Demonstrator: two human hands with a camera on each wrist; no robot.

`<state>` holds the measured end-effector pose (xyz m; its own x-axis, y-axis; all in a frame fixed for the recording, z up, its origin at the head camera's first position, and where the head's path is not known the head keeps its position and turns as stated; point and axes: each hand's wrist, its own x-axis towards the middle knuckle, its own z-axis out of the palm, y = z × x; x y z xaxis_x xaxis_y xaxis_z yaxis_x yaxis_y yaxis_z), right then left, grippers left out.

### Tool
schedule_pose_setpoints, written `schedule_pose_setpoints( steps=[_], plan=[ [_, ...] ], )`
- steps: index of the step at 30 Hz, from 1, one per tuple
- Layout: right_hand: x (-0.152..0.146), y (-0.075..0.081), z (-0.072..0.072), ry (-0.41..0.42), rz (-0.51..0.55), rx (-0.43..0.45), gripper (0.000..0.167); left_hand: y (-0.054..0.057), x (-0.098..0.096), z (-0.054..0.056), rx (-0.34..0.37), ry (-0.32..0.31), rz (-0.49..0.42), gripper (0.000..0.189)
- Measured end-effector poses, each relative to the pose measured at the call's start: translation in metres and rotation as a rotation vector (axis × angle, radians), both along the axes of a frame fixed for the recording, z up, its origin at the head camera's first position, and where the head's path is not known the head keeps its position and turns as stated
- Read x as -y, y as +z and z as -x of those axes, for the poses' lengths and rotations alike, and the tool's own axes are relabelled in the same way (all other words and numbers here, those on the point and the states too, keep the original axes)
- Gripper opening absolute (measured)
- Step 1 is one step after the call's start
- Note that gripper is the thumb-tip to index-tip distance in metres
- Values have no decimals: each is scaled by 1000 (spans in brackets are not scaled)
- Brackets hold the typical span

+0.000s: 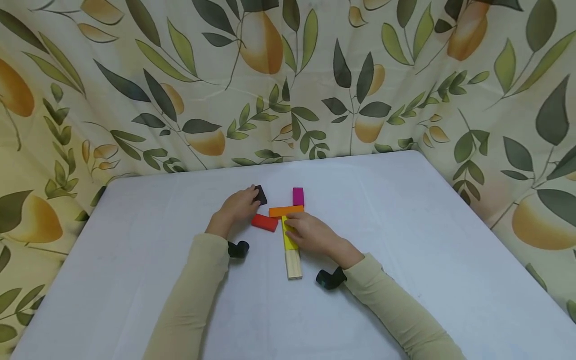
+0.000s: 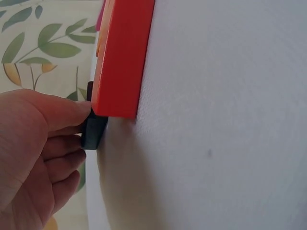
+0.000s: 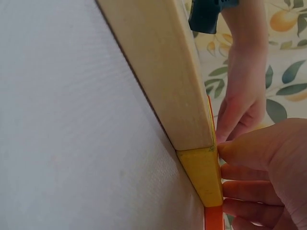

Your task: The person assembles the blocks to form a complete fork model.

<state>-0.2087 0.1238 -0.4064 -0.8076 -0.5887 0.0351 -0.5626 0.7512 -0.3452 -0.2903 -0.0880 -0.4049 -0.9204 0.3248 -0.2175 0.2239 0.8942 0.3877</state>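
Note:
My left hand [image 1: 236, 207] pinches a black block [image 1: 261, 195] between thumb and fingers, at the far left of the group. Just nearer lies a red block [image 1: 264, 223], slightly slanted; in the left wrist view the red block [image 2: 122, 62] partly covers the black one [image 2: 96, 132]. My right hand [image 1: 317, 234] rests its fingertips on a yellow block [image 1: 290, 241], thumb close to the seam with a plain wooden block [image 1: 294, 265]. These two lie end to end. Across the yellow block's far end lies an orange block [image 1: 281, 212], beneath a magenta block [image 1: 298, 196].
A white cloth [image 1: 382, 210] covers the table, with a leaf-and-fruit patterned curtain [image 1: 270, 125] behind it. Dark wrist cameras sit under the left wrist [image 1: 238, 249] and right wrist [image 1: 330, 278].

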Motion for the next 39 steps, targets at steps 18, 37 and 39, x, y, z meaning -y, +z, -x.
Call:
schedule_pose_setpoints(
  steps=[18, 37, 39],
  plan=[
    [-1, -2, 0, 29, 10, -25, 30, 1, -15, -1, -1, -26, 24, 49],
    [-1, -1, 0, 13, 16, -28, 29, 0, -25, 1, -28, -69, 25, 49],
    [-1, -1, 0, 9, 17, -26, 29, 0, -25, 1, -27, -69, 26, 49]
  ],
)
